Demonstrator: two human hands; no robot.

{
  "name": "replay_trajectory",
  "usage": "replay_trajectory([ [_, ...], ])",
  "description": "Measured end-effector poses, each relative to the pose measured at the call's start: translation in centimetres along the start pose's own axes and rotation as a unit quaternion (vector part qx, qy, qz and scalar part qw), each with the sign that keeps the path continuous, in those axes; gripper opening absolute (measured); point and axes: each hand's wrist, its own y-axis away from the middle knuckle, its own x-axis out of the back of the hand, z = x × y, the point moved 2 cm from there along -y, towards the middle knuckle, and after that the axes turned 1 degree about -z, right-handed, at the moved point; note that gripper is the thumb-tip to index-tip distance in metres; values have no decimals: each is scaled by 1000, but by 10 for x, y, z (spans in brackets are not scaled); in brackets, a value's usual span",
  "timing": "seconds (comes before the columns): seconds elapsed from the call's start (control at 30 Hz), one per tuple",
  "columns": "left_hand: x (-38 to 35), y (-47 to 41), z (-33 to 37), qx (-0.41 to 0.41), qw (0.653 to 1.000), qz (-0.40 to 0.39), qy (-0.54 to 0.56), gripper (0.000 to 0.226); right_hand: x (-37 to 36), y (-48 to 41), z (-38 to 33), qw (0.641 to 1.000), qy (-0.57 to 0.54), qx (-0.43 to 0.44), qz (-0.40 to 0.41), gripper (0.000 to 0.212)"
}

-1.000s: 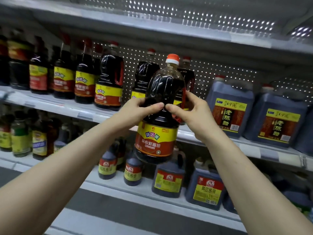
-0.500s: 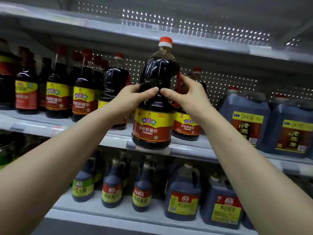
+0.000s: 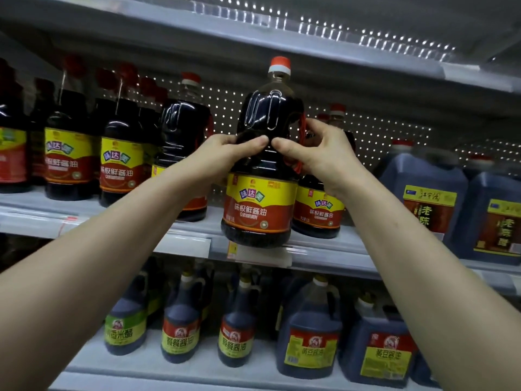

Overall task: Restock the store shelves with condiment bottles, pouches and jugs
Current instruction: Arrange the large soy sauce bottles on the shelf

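**Seating the big soy bottle at the shelf's front edge**

Reaching up, my left hand (image 3: 225,156) and right hand (image 3: 318,156) meet at the waist of the tall dark plastic soy sauce bottle with the red cap and yellow-and-red label (image 3: 259,204). My fingers (image 3: 253,142) curl round it from either side, thumbs nearly touching on the near face. I grip above the label, I judge, so it stands upright with the label facing out.

Its base is at the front lip of the grey metal middle shelf (image 3: 186,241); I cannot tell whether it rests there or hangs just above. A matching bottle (image 3: 318,210) stands just behind to the right. Another dark bottle (image 3: 183,131) to the left leaves a gap that looks wide enough to slide into. Blue square jugs (image 3: 423,198) stand further right. The white pegboard back wall (image 3: 380,131) lies well behind, and the upper shelf (image 3: 253,38) clears the cap.
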Motion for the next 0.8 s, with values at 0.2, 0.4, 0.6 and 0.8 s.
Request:
replay_trajectory([
  [0.2, 5, -10, -9, 11, 1000, -8, -6, 44, -9, -6, 9, 1000, -3, -11, 1, 62],
  [0.4, 4, -24, -20, 11, 1000, -7, 21, 38, -11, -15, 20, 1000, 2, -13, 5, 65],
  [0.6, 7, -38, -32, 3, 1000, -14, 20, 35, -16, -25, 31, 1000, 7, -19, 7, 70],
  [0.8, 4, -54, -43, -1, 1000, -13, 14, 36, -17, -37, 45, 999, 16, -22, 20, 66],
])
